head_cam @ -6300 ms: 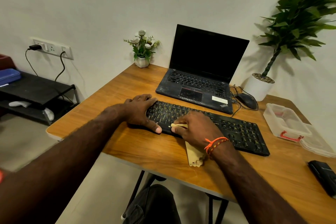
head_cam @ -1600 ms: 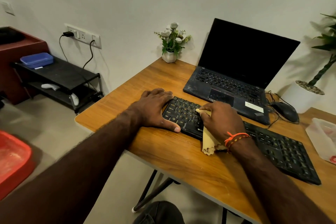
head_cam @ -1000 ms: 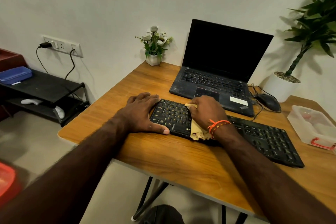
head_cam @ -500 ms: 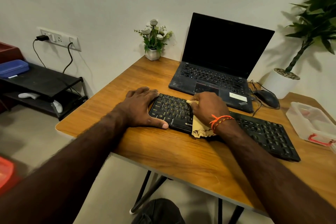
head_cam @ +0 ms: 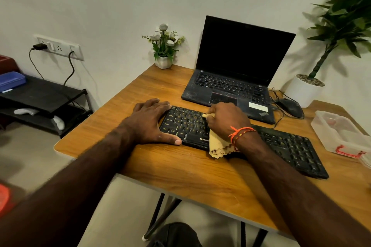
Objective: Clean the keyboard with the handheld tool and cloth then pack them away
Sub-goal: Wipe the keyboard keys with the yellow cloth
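a wooden desk stands against a pale wall, with a black keyboard lying across it. the left hand lies flat with relaxed, spread fingers over the keyboard's left end, its thumb along the near edge. just beside it, the right hand is curled round a yellow cloth, pressing it onto the keys; the loose end of the cloth hangs from under the wrist onto the desk. past the right hand sits an open laptop with a dark screen, and a mouse to its right. further to the right of that hand is a clear plastic box. beyond the left hand stands a small flower pot.
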